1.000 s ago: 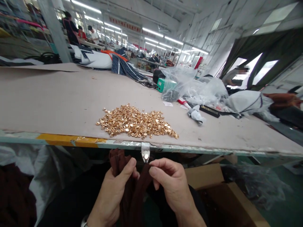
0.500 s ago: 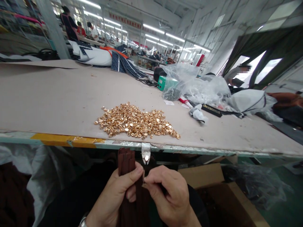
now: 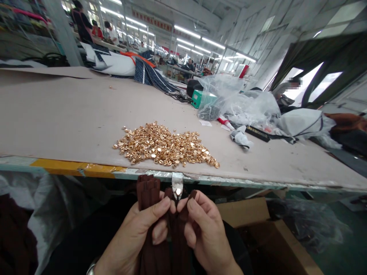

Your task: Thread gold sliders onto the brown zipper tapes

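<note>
Below the table edge, my left hand (image 3: 143, 225) is closed around a bundle of dark brown fabric strips (image 3: 148, 191), whose stacked ends stick up above the thumb. My right hand (image 3: 208, 229) pinches the end of a brown fabric strip (image 3: 180, 229) between thumb and finger, close beside the left fingertips. Just above both sets of fingers, a small pale clip-like holder (image 3: 177, 181) hangs from the table edge with a shiny gold piece at its tip. A heap of small gold-coloured metal pieces (image 3: 164, 147) lies on the table right behind it.
The brown-covered table (image 3: 71, 114) has yellow tape (image 3: 71, 167) along its front edge. Clear plastic bags (image 3: 243, 107), a green box (image 3: 196, 99) and striped fabric (image 3: 147, 76) lie farther back. An open cardboard box (image 3: 246, 214) stands low at right. Several people work in the background.
My right hand has turned and opened out slightly, now pinching a strip end near the holder. The left hand and bundle have shifted a little to the left.
</note>
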`<state>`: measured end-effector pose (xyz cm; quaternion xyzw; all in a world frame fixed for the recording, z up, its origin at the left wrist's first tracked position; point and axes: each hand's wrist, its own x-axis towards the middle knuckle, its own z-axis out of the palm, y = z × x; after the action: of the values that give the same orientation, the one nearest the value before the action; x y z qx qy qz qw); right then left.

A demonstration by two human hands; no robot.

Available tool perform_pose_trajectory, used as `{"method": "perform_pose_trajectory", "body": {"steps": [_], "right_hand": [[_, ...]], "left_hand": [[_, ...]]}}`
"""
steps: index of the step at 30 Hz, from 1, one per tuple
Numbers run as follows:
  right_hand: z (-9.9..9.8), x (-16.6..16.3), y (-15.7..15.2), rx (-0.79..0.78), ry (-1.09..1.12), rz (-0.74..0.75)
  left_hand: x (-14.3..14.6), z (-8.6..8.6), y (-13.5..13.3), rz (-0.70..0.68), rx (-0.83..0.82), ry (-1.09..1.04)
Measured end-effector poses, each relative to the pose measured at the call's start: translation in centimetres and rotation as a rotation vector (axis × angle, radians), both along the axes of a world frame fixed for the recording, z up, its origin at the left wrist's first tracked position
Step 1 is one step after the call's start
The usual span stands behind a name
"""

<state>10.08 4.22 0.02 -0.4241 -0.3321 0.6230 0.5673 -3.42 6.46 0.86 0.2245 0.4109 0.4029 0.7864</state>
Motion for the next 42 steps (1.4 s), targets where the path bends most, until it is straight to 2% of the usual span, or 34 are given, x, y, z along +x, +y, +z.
{"method": "perform_pose_trajectory", "body": {"steps": [5,13,28,42], "right_hand": [[0.0,-0.4,0.5,-0.145,0.187,-0.022],[0.0,-0.5,1.0,-0.182,0.236,-0.020],[0.1,-0.4,1.5,-0.150,0.176,-0.003],[0.0,-0.5,2.1,-0.126,0.162,-0.011]], "left_hand": [[-0.1,-0.2,0.6,-0.021,0.059,0.119],[0.1,0.2,1.0,-0.023,0.091,0.183],[0.4,-0.2,1.5,-0.057,0.097,0.194],[1.1,-0.3,1.3,0.006,0.111,0.228]]}}
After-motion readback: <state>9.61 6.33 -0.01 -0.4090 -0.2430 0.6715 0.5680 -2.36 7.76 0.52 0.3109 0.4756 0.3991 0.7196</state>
